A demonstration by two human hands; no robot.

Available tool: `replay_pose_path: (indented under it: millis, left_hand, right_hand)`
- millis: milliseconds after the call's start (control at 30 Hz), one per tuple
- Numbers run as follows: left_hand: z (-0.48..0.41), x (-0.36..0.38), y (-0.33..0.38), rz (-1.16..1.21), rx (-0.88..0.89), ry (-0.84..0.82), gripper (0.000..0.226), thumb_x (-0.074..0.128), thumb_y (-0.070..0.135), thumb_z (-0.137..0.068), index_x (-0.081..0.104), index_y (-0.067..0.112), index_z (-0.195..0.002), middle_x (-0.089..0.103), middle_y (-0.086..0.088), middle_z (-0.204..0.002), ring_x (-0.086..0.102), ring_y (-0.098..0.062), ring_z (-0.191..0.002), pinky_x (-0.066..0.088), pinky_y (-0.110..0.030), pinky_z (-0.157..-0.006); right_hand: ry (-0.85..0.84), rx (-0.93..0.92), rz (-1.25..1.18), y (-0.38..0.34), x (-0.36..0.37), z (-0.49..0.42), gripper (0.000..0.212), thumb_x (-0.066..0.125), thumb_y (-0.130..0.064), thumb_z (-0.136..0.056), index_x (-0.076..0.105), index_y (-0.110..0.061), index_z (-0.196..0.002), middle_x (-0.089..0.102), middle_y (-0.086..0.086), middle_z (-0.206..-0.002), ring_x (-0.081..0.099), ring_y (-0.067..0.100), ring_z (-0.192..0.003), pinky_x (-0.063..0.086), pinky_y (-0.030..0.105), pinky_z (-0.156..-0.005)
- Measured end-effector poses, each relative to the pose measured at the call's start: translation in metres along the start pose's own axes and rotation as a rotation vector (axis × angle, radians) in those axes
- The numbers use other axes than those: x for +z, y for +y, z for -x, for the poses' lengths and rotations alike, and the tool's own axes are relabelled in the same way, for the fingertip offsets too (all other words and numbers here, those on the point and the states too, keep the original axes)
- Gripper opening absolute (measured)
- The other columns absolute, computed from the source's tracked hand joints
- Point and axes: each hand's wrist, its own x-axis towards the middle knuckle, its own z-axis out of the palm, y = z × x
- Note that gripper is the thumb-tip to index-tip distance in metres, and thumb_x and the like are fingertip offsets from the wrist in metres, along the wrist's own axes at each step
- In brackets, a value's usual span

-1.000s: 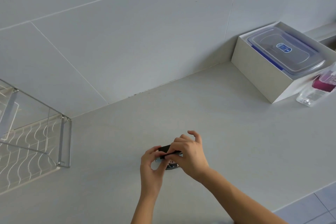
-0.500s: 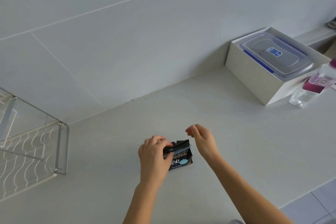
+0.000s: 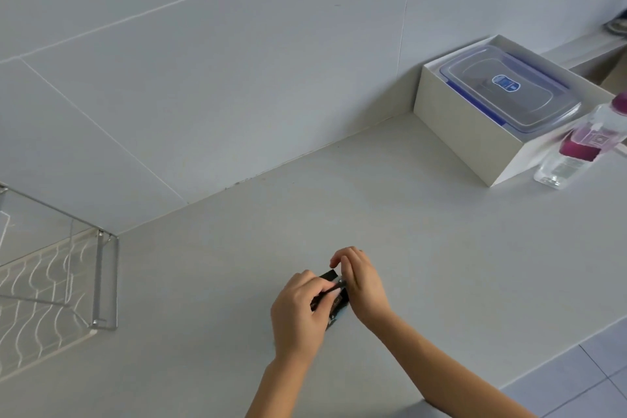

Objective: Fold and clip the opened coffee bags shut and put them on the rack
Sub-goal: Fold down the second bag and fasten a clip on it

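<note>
A small black coffee bag point(image 3: 334, 304) with pale print lies on the grey counter point(image 3: 424, 248), mostly hidden between my hands. My left hand point(image 3: 300, 312) covers its left side, thumb and fingers pinched on the top edge. My right hand point(image 3: 361, 282) presses against the bag's right top edge, fingers curled over it. Whether a clip is on the bag cannot be told. The wire rack point(image 3: 51, 285) stands at the far left, well apart from the bag.
A white box point(image 3: 475, 142) holding a clear lidded container point(image 3: 509, 88) sits at the back right against the wall. A clear bottle with a magenta label point(image 3: 576, 146) leans beside it. The counter's front edge drops to a tiled floor point(image 3: 583, 370) at the lower right.
Half a second ago my right hand hovered free of the bag; it has come back down onto the top edge. My left hand stayed on the bag throughout.
</note>
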Motion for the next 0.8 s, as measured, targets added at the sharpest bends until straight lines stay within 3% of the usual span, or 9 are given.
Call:
replay_pose_path:
  millis: [133,300,367,433,533,633,733,800]
  left_hand:
    - [0.003,0.001,-0.007,0.100,-0.096,-0.035,0.014,0.072,0.021,-0.077,0.061,0.024,-0.068,0.052,0.017,-0.063,0.053,-0.001,-0.063,0.037,-0.009,-0.052]
    - [-0.012,-0.022,-0.026,0.049,-0.104,-0.176,0.012,0.069,0.026,-0.076,0.064,0.032,-0.086,0.063,0.017,-0.082,0.059,0.001,-0.078,0.047,-0.017,-0.065]
    - [-0.006,-0.031,-0.038,0.048,-0.157,-0.169,0.026,0.071,0.025,-0.075,0.060,0.037,-0.096,0.064,0.021,-0.089,0.058,0.003,-0.086,0.046,-0.015,-0.072]
    - [0.007,-0.036,-0.048,0.128,-0.262,-0.128,0.031,0.073,0.018,-0.074,0.057,0.037,-0.092,0.066,0.019,-0.088,0.061,0.002,-0.085,0.048,-0.016,-0.071]
    - [0.024,-0.033,-0.054,0.327,-0.370,-0.035,0.037,0.068,0.001,-0.075,0.058,0.036,-0.083,0.069,0.016,-0.083,0.064,-0.003,-0.079,0.046,-0.007,-0.064]
    - [0.034,-0.024,-0.053,0.445,-0.458,0.043,0.039,0.065,-0.003,-0.076,0.061,0.035,-0.083,0.071,0.015,-0.085,0.065,-0.005,-0.079,0.050,-0.012,-0.065]
    - [0.046,-0.015,-0.053,0.507,-0.491,0.111,0.038,0.068,-0.003,-0.076,0.062,0.033,-0.084,0.070,0.006,-0.088,0.064,-0.009,-0.085,0.049,-0.023,-0.072]
    - [0.051,-0.011,-0.057,0.511,-0.472,0.123,0.034,0.069,-0.004,-0.075,0.063,0.029,-0.082,0.069,0.002,-0.088,0.063,-0.011,-0.085,0.048,-0.020,-0.073]
  right_hand:
    - [-0.090,0.023,0.031,0.003,0.001,-0.003,0.027,0.033,-0.017,-0.099,0.055,-0.023,-0.084,0.054,-0.011,-0.085,0.050,0.012,-0.087,0.042,0.031,-0.077]
    - [-0.112,0.071,-0.166,-0.018,-0.002,0.002,0.028,0.038,-0.031,-0.099,0.063,-0.019,-0.094,0.065,-0.002,-0.096,0.057,0.017,-0.098,0.047,0.038,-0.089]
    - [-0.137,-0.054,-0.050,-0.034,-0.006,0.003,0.024,0.042,-0.040,-0.092,0.062,-0.026,-0.097,0.064,-0.010,-0.099,0.054,0.006,-0.100,0.046,0.031,-0.090]
    - [-0.175,-0.218,0.109,-0.054,-0.007,0.000,0.019,0.050,-0.040,-0.087,0.061,-0.032,-0.100,0.063,-0.016,-0.101,0.052,0.000,-0.100,0.042,0.026,-0.090]
    - [-0.332,-0.331,0.304,-0.079,0.007,0.003,0.023,0.055,-0.042,-0.084,0.058,-0.032,-0.104,0.064,-0.012,-0.105,0.053,0.008,-0.101,0.033,0.032,-0.100]
    - [-0.332,-0.394,0.539,-0.081,0.025,0.013,0.031,0.058,-0.049,-0.080,0.055,-0.030,-0.103,0.062,-0.007,-0.099,0.051,0.015,-0.100,0.016,0.041,-0.107]
    - [-0.289,-0.410,0.594,-0.076,0.028,0.017,0.027,0.060,-0.049,-0.079,0.063,-0.026,-0.094,0.061,-0.004,-0.090,0.049,0.017,-0.095,0.016,0.041,-0.106]
    - [-0.278,-0.417,0.557,-0.073,0.027,0.019,0.025,0.060,-0.048,-0.079,0.068,-0.026,-0.087,0.062,-0.005,-0.085,0.048,0.016,-0.090,0.018,0.039,-0.104]
